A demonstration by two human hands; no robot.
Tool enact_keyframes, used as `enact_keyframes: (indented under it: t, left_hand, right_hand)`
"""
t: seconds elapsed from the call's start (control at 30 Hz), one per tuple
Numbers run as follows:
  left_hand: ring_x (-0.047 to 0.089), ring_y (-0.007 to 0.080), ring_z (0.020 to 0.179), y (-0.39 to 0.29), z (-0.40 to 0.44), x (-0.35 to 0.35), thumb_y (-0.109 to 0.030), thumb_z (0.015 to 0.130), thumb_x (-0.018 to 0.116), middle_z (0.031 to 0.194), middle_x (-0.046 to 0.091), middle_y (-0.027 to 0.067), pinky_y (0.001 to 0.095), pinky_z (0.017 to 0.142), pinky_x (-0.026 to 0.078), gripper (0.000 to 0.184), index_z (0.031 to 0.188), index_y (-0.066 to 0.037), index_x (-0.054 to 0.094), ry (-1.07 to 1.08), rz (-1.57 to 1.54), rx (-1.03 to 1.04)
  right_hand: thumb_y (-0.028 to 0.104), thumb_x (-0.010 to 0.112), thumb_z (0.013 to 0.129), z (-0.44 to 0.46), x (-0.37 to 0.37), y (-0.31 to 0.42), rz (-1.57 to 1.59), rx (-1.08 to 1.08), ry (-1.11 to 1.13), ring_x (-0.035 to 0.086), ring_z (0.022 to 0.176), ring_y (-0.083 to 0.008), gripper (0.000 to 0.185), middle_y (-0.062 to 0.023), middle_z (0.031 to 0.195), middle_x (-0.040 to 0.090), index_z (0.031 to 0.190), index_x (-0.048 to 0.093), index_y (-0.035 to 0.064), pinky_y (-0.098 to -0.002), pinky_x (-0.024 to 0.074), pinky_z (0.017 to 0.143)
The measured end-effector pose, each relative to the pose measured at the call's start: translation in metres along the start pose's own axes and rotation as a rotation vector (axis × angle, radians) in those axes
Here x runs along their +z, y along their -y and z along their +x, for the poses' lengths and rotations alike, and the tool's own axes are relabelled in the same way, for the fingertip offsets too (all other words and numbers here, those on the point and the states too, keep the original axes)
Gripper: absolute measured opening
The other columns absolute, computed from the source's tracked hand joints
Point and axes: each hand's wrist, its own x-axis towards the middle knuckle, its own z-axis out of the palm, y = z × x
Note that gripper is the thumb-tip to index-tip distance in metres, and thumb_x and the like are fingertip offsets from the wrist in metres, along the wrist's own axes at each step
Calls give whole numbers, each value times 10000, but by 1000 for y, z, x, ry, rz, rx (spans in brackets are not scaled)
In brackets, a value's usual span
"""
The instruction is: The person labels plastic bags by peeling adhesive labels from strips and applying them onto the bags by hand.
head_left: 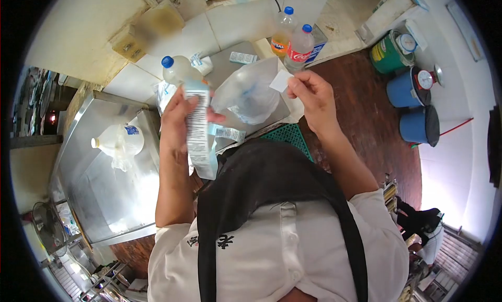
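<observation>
A reddish-brown floor (361, 92) fills the right of my view, beside a light grey surface (224, 58) at upper centre. I see the left hand (175, 119), left of centre, gripping a long white printed packet (198, 132) with pale blue edges; the right hand (316, 98), right of centre, pinches a small white square piece (281, 81). Between them lies a translucent plastic bag (248, 95). Farther out, two blue-capped plastic bottles (299, 49) stand at upper centre-right, and a translucent plastic jug (125, 138) is at left on a shiny steel surface (99, 197).
</observation>
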Motion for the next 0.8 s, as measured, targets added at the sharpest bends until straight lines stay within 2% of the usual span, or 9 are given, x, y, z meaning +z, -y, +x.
enact_keyframes:
  t: [0.07,0.1,0.2,0.23,0.33,0.43,0.53,0.63,0.8]
  left_hand:
    - [626,177,733,-3,4,1,-90,864,591,1002,626,146,356,678,614,425,1271,12,522,-36,-79,103]
    - [528,127,660,-6,6,5,-94,859,633,1001,629,106,311,672,588,411,1246,15,551,-26,14,128]
    - [536,106,675,-6,20,35,-118,845,696,1009,629,58,250,672,536,403,1202,33,586,-178,619,343]
    - [605,165,734,-5,28,36,-145,821,747,996,651,76,283,693,513,354,1113,27,642,-166,823,309]
    - [600,156,779,12,57,44,-164,816,771,949,661,91,300,712,494,328,1085,3,684,-27,1173,441]
    - [617,207,772,25,73,43,-181,806,776,927,657,124,319,724,485,257,977,3,724,-69,1242,498]
    - [624,242,775,26,80,38,-193,793,782,894,646,132,324,714,481,272,967,10,731,-74,1215,496]
    - [624,252,776,22,79,37,-195,785,788,875,636,131,338,709,477,277,967,6,734,-116,1227,388]
    - [617,250,773,22,75,38,-207,788,791,871,634,130,342,710,474,286,972,5,736,-107,1221,373]
  right_hand:
    - [113,671,920,-8,-4,-3,-216,-105,-18,596,712,-98,142,-49,801,670,941,661,-27,-266,484,673]
    - [94,679,910,-12,-4,-5,-322,-154,-23,596,704,-104,123,-51,796,663,942,660,-23,-265,481,666]
    - [27,705,862,-19,2,-17,-518,-430,-84,601,674,-148,83,-72,772,629,920,658,-9,-278,477,663]
    - [-28,736,784,-19,2,-22,-598,-532,-94,593,662,-214,170,-87,767,600,929,658,13,-319,476,660]
    - [-4,740,757,-6,0,-39,-795,-858,-74,578,700,-237,230,-70,787,594,966,654,37,-368,466,663]
    - [104,756,757,4,1,-51,-953,-954,30,552,759,-237,281,-43,819,580,1015,652,61,-390,448,696]
    - [221,751,771,5,7,-73,-1040,-981,222,531,804,-232,310,-32,841,569,1027,658,71,-383,434,737]
    - [187,779,740,-13,17,-77,-1018,-835,206,541,790,-241,362,-31,827,577,1064,662,75,-362,423,718]
    - [267,786,771,-17,18,-67,-830,-649,177,545,756,-240,325,-51,804,581,986,647,67,-377,442,714]
